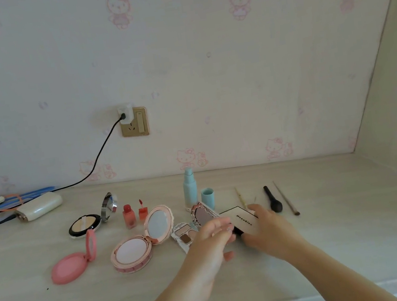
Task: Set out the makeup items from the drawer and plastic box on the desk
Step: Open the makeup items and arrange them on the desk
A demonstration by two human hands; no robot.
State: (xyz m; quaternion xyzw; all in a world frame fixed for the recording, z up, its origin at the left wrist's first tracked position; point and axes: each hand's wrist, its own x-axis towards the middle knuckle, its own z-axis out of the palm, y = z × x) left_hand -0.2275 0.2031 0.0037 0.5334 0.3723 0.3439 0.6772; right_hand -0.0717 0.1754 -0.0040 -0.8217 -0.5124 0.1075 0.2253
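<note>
Both my hands meet on a cream palette (241, 218) with a black edge and printed lettering, at the middle of the desk (335, 246). My right hand (272, 229) grips its right side; my left hand (214, 238) pinches its left edge, fingers curled. Behind my left hand lies an open eyeshadow palette (186, 232) with its ornate mirrored lid (203, 214) raised. To the left sit an open pink-gold compact (141, 241), an open pink compact (76, 261), an open black cushion compact (85, 225) and a red lip tint bottle (129, 215) beside its wand cap (142, 210).
A light-blue pump bottle (189, 189) and its cap (208, 198) stand behind the palettes. A black brush (273, 199), a thin brush (286, 199) and a yellow stick (240, 197) lie to the right. A white power bank (39, 206) with cables sits far left, near the wall socket (134, 122).
</note>
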